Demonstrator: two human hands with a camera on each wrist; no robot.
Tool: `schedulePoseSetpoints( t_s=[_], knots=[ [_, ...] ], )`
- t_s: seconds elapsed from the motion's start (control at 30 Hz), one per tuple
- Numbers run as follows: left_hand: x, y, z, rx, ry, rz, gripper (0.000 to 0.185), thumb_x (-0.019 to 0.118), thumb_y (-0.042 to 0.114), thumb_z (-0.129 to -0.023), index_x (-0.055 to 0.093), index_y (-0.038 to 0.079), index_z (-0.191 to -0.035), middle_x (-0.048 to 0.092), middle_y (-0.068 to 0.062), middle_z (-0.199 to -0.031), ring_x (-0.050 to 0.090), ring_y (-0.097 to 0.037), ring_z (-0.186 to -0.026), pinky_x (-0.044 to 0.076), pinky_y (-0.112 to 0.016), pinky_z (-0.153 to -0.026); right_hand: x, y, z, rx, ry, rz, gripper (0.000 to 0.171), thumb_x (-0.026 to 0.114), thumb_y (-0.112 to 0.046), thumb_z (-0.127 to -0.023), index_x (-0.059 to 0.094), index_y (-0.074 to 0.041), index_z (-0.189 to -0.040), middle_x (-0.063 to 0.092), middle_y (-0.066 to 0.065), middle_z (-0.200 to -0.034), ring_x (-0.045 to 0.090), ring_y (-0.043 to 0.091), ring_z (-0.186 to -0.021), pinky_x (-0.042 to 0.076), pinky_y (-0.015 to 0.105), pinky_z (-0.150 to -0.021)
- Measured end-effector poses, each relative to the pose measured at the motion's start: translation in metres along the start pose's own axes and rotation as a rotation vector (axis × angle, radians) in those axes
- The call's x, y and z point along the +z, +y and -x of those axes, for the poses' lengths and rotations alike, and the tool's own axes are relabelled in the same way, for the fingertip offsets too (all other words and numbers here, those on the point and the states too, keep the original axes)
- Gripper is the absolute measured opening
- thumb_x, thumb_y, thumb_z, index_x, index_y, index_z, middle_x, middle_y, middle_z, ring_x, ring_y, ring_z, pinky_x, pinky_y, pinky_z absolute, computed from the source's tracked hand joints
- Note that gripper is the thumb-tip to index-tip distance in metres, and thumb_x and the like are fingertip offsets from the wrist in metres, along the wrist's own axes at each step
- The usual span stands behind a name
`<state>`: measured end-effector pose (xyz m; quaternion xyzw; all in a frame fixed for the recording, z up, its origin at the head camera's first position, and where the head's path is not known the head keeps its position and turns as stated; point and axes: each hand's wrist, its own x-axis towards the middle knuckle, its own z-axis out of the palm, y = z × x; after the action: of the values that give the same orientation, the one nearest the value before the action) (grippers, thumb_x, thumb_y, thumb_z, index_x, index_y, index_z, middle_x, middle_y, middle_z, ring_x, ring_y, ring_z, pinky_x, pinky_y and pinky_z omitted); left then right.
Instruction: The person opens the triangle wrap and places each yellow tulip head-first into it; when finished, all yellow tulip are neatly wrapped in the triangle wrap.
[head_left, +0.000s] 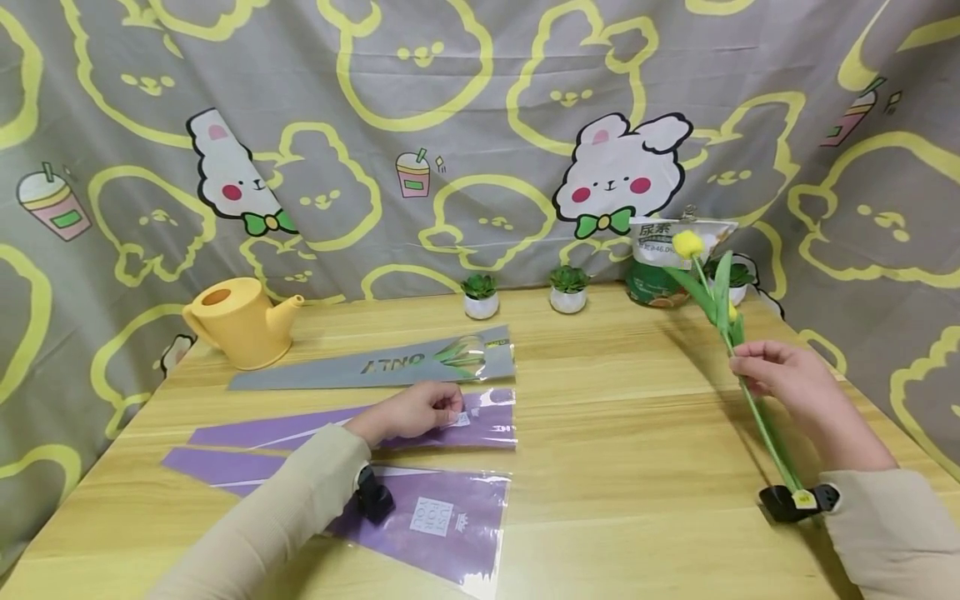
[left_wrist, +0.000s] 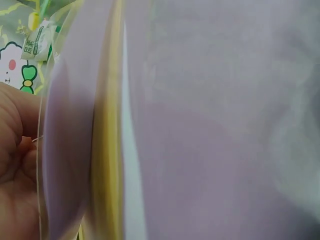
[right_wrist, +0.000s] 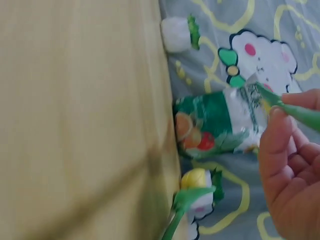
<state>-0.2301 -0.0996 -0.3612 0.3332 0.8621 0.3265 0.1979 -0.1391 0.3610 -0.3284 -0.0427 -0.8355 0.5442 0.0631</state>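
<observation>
On the right, my right hand [head_left: 787, 383] pinches the green stem of a yellow tulip [head_left: 687, 244] between thumb and fingertips. The tulip is tilted above the table, bloom up and stem slanting down toward the wrist. Lower on the stem shows a second, smaller bit of yellow among the leaves. My left hand [head_left: 420, 408] is over the middle purple flower sleeve [head_left: 495, 421], its thumb and fingers pinching the film near the white label. Close up, the purple film [left_wrist: 70, 125] fills much of the left wrist view and partly covers that hand.
Another purple sleeve [head_left: 480, 525] lies in front, and a grey one [head_left: 300, 371] behind. At the back stand a yellow watering can [head_left: 243, 325], small potted succulents [head_left: 480, 307] and a clipped green-and-white bag [head_left: 652, 279]. A patterned curtain [head_left: 420, 75] hangs behind the table.
</observation>
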Motion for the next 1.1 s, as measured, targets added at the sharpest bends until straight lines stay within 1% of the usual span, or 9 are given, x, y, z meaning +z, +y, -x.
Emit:
schedulePoseSetpoints(
  t_s=[0.1, 0.23, 0.3, 0.43, 0.5, 0.6, 0.7, 0.97, 1.1],
  knots=[
    [-0.001, 0.001, 0.001, -0.014, 0.008, 0.044, 0.01, 0.054, 0.001, -0.089, 0.052, 0.007, -0.081, 0.046, 0.001, -0.071, 0.045, -0.013, -0.067, 0.039, -0.027, -0.064, 0.007, -0.006, -0.001, -0.06, 0.005, -0.206, 0.02, 0.057, -0.006, -0.09, 0.064, -0.023, -0.083, 0.063, -0.013, -0.073, 0.057, 0.003, -0.063, 0.047, 0.017, -0.059],
    [0.0, -0.001, 0.002, 0.001, 0.014, 0.092, 0.009, 0.054, 0.003, -0.09, 0.052, 0.007, -0.082, 0.046, 0.002, -0.071, 0.044, -0.013, -0.066, 0.038, -0.026, -0.064, 0.022, -0.012, -0.004, -0.158, 0.001, -0.484, 0.02, 0.057, 0.003, -0.088, 0.065, -0.015, -0.083, 0.064, -0.007, -0.074, 0.058, 0.005, -0.062, 0.049, 0.017, -0.058],
    [0.0, -0.002, 0.003, 0.01, 0.014, 0.114, 0.008, 0.053, 0.003, -0.09, 0.05, 0.006, -0.083, 0.046, 0.002, -0.072, 0.044, -0.013, -0.066, 0.038, -0.026, -0.064, 0.031, -0.015, -0.006, -0.211, -0.008, -0.572, 0.02, 0.055, 0.005, -0.088, 0.064, -0.012, -0.084, 0.064, -0.005, -0.075, 0.058, 0.006, -0.062, 0.05, 0.018, -0.058],
    [0.002, -0.004, 0.004, 0.013, 0.018, 0.156, 0.008, 0.052, 0.005, -0.091, 0.048, 0.005, -0.083, 0.044, 0.002, -0.071, 0.043, -0.012, -0.066, 0.037, -0.025, -0.064, 0.049, -0.02, -0.007, -0.303, -0.029, -0.691, 0.018, 0.052, 0.008, -0.089, 0.061, -0.008, -0.086, 0.063, -0.002, -0.076, 0.06, 0.007, -0.066, 0.051, 0.019, -0.059],
    [0.003, -0.005, 0.004, 0.01, 0.025, 0.17, 0.009, 0.051, 0.006, -0.092, 0.048, 0.004, -0.084, 0.043, 0.002, -0.071, 0.043, -0.013, -0.066, 0.037, -0.025, -0.065, 0.058, -0.023, -0.008, -0.329, -0.034, -0.729, 0.015, 0.052, 0.007, -0.089, 0.059, -0.006, -0.086, 0.063, 0.0, -0.076, 0.061, 0.008, -0.067, 0.052, 0.02, -0.06],
    [0.005, -0.006, 0.003, 0.007, 0.033, 0.153, 0.01, 0.051, 0.008, -0.093, 0.048, 0.006, -0.084, 0.043, 0.002, -0.071, 0.043, -0.013, -0.067, 0.037, -0.026, -0.065, 0.072, -0.026, -0.01, -0.349, -0.033, -0.767, 0.014, 0.051, 0.006, -0.09, 0.055, -0.005, -0.083, 0.063, 0.001, -0.075, 0.063, 0.01, -0.068, 0.053, 0.022, -0.062],
    [0.007, -0.007, 0.003, 0.007, 0.034, 0.128, 0.01, 0.051, 0.01, -0.094, 0.049, 0.007, -0.085, 0.043, 0.002, -0.071, 0.043, -0.013, -0.067, 0.037, -0.026, -0.064, 0.087, -0.029, -0.011, -0.339, -0.031, -0.791, 0.015, 0.05, 0.005, -0.091, 0.053, -0.005, -0.081, 0.064, 0.002, -0.076, 0.065, 0.011, -0.069, 0.054, 0.023, -0.064],
    [0.007, -0.008, 0.002, 0.034, 0.057, 0.145, 0.01, 0.051, 0.01, -0.094, 0.049, 0.007, -0.085, 0.043, 0.002, -0.071, 0.043, -0.013, -0.067, 0.037, -0.025, -0.064, 0.121, -0.038, -0.016, -0.237, -0.037, -0.836, 0.016, 0.051, 0.007, -0.09, 0.055, -0.007, -0.082, 0.063, 0.002, -0.077, 0.065, 0.01, -0.073, 0.053, 0.023, -0.07],
    [0.007, -0.008, 0.002, 0.044, 0.07, 0.168, 0.01, 0.051, 0.01, -0.094, 0.049, 0.006, -0.085, 0.042, 0.002, -0.07, 0.043, -0.013, -0.067, 0.036, -0.024, -0.064, 0.136, -0.04, -0.017, -0.136, -0.058, -0.826, 0.021, 0.049, 0.009, -0.089, 0.055, -0.009, -0.078, 0.063, 0.001, -0.075, 0.066, 0.01, -0.072, 0.053, 0.022, -0.071]
  ],
)
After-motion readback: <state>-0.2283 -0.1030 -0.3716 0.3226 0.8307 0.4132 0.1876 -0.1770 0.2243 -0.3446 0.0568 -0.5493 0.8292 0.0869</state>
